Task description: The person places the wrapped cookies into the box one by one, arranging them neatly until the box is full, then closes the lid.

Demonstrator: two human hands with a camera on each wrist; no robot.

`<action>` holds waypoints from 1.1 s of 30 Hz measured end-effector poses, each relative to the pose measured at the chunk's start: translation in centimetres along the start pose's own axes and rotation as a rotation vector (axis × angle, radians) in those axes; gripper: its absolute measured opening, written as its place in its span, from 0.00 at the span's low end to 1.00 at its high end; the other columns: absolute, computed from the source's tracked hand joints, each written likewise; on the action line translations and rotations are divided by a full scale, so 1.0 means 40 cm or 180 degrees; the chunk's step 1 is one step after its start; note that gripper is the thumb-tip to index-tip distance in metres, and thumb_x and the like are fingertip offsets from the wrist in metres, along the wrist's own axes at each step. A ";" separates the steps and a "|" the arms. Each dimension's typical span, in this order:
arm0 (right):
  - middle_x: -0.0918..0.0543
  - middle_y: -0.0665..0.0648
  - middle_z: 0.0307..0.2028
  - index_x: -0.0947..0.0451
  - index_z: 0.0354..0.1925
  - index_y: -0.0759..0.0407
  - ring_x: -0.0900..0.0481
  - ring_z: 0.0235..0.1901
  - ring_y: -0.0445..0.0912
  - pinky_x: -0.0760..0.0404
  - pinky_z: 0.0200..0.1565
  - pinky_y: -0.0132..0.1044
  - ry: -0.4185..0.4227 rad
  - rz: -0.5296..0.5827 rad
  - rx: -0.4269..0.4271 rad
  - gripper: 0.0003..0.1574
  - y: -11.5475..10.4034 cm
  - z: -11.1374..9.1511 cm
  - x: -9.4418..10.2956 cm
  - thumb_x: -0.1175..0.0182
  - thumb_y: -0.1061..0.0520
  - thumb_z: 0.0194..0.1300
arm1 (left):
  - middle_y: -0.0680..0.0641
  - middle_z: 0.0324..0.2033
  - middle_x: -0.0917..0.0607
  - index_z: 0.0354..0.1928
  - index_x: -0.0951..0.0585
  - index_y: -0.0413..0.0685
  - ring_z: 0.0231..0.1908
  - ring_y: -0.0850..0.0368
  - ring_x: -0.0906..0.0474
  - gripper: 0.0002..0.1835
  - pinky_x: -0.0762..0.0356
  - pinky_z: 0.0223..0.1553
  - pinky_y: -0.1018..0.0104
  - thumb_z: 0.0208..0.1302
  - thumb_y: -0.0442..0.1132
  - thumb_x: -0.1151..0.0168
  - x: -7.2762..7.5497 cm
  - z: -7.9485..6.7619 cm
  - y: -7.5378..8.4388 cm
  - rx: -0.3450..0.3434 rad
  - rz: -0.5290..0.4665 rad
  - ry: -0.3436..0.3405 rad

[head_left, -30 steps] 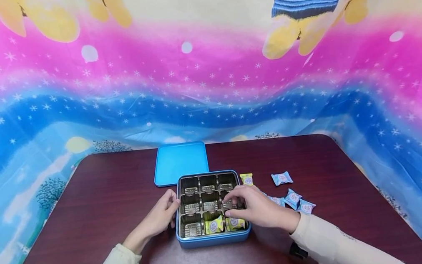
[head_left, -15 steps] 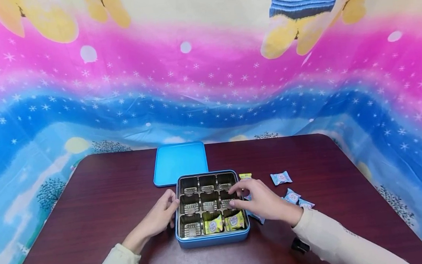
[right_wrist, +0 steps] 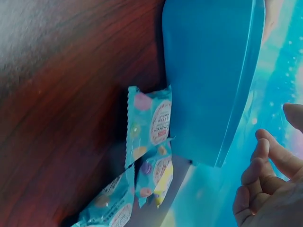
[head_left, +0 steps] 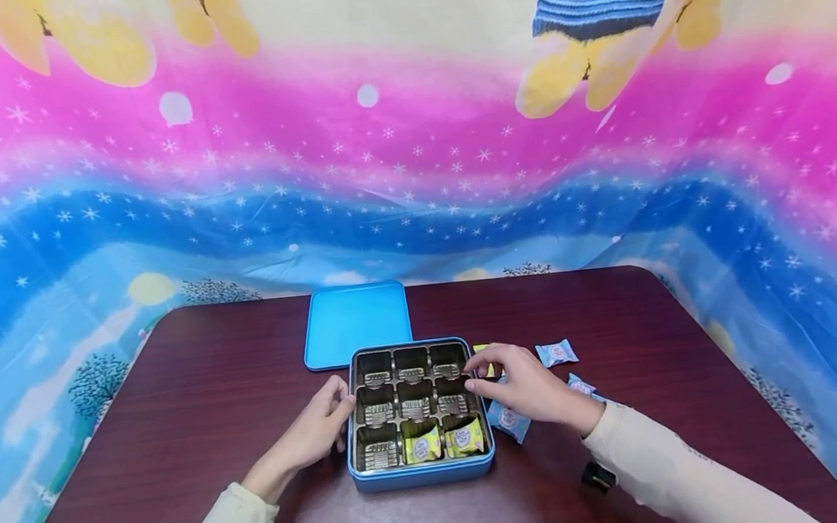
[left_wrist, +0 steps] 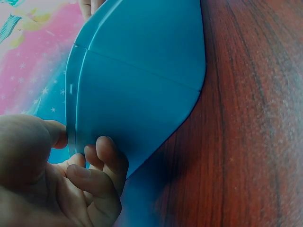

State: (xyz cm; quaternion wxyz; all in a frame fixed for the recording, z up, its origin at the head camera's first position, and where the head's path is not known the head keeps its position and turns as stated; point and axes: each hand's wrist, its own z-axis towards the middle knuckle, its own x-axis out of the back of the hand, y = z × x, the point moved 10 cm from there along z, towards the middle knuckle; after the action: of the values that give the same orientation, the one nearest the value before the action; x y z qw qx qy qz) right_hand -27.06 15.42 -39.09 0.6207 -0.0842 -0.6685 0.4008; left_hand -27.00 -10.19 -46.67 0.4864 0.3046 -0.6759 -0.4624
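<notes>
A blue rectangular box [head_left: 422,475] with a dark divided tray sits on the table in the head view. Small yellow wrapped sweets lie in two front compartments: one sweet [head_left: 423,445] in the middle, another sweet [head_left: 465,438] at the right. My left hand [head_left: 323,419] is at the box's left side; its thumb and curled fingers touch the rim in the left wrist view. Over the right edge hovers my right hand [head_left: 522,384], thumb and fingers apart, holding nothing. Under and beside it lie a blue wrapped sweet [head_left: 511,424] and a partly hidden yellow one.
Behind the box lies its blue lid [head_left: 358,325]. More blue sweets, among them a separate sweet [head_left: 557,353], lie on the dark wooden table [head_left: 232,352] at the right. A printed cloth [head_left: 411,171] hangs around the table's far side.
My right hand has moved from over the tray's right compartments to the right, past the box's edge. The front right yellow sweet is now uncovered. My left hand has stayed put.
</notes>
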 end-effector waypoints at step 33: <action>0.19 0.49 0.30 0.15 0.46 0.57 0.27 0.26 0.41 0.27 0.31 0.35 0.0212 -0.0292 -0.0509 0.13 0.133 0.032 0.051 0.36 0.51 0.69 | 0.49 0.17 0.29 0.40 0.37 0.42 0.14 0.55 0.27 0.07 0.36 0.13 0.72 0.79 0.36 0.54 0.003 0.001 0.003 -0.0047 0.0035 0.0049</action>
State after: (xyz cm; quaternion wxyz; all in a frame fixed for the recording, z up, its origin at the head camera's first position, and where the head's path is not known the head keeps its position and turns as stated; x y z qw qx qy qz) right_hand -30.69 19.68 -40.82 0.6515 -0.1161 -0.6806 0.3143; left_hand -27.07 -10.22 -46.53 0.4963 0.3009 -0.6703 -0.4623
